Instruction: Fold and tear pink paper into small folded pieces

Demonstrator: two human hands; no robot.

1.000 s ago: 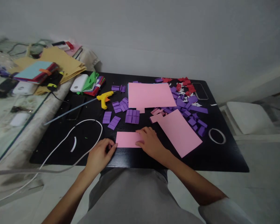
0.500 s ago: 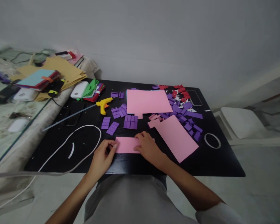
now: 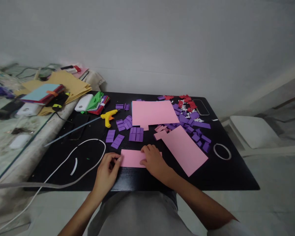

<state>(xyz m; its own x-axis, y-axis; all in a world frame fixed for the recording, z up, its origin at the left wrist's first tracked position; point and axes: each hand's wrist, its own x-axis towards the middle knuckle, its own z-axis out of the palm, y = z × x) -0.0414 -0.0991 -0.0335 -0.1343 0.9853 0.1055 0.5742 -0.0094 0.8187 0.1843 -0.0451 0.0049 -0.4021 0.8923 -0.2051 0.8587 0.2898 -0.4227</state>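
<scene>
A strip of pink paper (image 3: 131,158) lies flat on the black table near its front edge. My left hand (image 3: 107,172) pinches the strip's left end between thumb and fingers. Over its right part lies my right hand (image 3: 155,163), fingers bent and pressing the paper down, with the thumb lower on it; this hides much of that end. Right of my right hand rests a larger pink sheet (image 3: 185,150), set at a slant. Folded purple paper pieces (image 3: 136,134) are beyond the strip, with another pink sheet (image 3: 154,112) farther back.
A yellow glue gun (image 3: 108,118) lies at the left, near a white cable (image 3: 75,149) looping over the table (image 3: 127,180). Purple pieces (image 3: 198,136) and red scraps (image 3: 186,101) are heaped at the right, near a tape ring (image 3: 222,151). A white stool (image 3: 252,131) stands beyond.
The camera has tipped up a little, so everything sits lower in view. Both hands stay on the pink strip, with almost no movement against it.
</scene>
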